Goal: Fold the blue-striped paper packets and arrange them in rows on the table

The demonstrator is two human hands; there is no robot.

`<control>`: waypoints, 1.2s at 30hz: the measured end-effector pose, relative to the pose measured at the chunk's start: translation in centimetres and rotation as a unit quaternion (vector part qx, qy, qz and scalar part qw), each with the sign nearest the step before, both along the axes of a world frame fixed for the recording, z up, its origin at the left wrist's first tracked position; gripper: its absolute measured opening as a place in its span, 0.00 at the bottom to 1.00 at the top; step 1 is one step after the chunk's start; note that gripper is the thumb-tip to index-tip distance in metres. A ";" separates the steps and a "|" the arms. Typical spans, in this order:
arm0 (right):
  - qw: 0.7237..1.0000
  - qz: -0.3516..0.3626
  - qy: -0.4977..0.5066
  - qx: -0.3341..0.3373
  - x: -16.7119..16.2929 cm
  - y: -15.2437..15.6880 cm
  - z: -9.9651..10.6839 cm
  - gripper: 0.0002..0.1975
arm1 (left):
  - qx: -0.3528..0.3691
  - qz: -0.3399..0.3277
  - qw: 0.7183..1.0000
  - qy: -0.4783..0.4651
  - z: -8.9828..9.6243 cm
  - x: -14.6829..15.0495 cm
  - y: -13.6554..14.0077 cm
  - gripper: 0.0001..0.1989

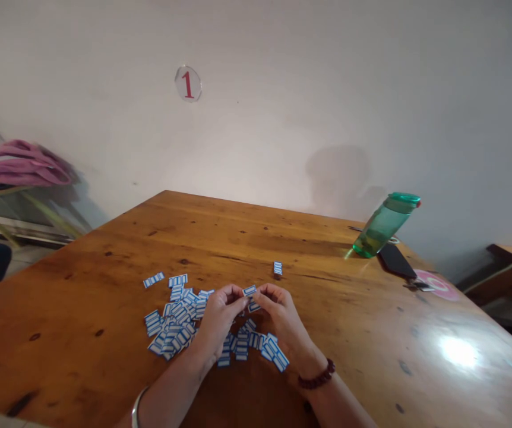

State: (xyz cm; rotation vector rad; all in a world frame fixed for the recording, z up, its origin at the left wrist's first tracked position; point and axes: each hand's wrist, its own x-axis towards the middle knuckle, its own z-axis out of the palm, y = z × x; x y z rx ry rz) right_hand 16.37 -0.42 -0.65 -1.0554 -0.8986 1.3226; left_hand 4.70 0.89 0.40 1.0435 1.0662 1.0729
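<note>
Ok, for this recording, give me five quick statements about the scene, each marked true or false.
1. The left hand and right hand hold a blue-and-white piece. True.
2. The bead bracelet is on the left wrist. False: the bead bracelet is on the right.
3. More such pieces lie on the wooden table. True.
4. The wall sign shows a 7. False: the wall sign shows a 1.
5. The green bottle has a lid. True.

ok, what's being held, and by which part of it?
A blue-and-white strip: fingers of the left hand at its left end, right hand at its right.
</note>
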 end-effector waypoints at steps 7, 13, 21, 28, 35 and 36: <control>0.993 -0.024 -0.113 0.033 0.9 0.3 0.1 0.08 | 0.014 0.018 0.999 0.033 0.1 0.0 0.1 0.05; 0.977 -0.023 -0.201 0.068 1.2 0.7 -0.1 0.07 | 0.054 0.019 0.995 0.078 -0.3 -0.2 0.1 0.04; 0.964 -0.020 -0.250 0.089 1.3 0.4 0.2 0.05 | 0.122 0.020 0.982 0.140 -0.8 -0.2 0.7 0.04; 0.971 -0.054 -0.223 0.068 1.2 0.5 0.2 0.06 | 0.181 0.012 0.970 0.160 -1.2 -0.2 0.7 0.04; 0.965 -0.104 -0.236 -0.054 8.3 3.2 1.8 0.07 | 0.253 0.088 0.938 0.222 -1.6 -0.9 1.1 0.05; 0.960 -0.111 -0.250 -0.069 9.5 3.7 2.0 0.07 | 0.264 0.093 0.932 0.232 -1.7 -0.9 1.2 0.05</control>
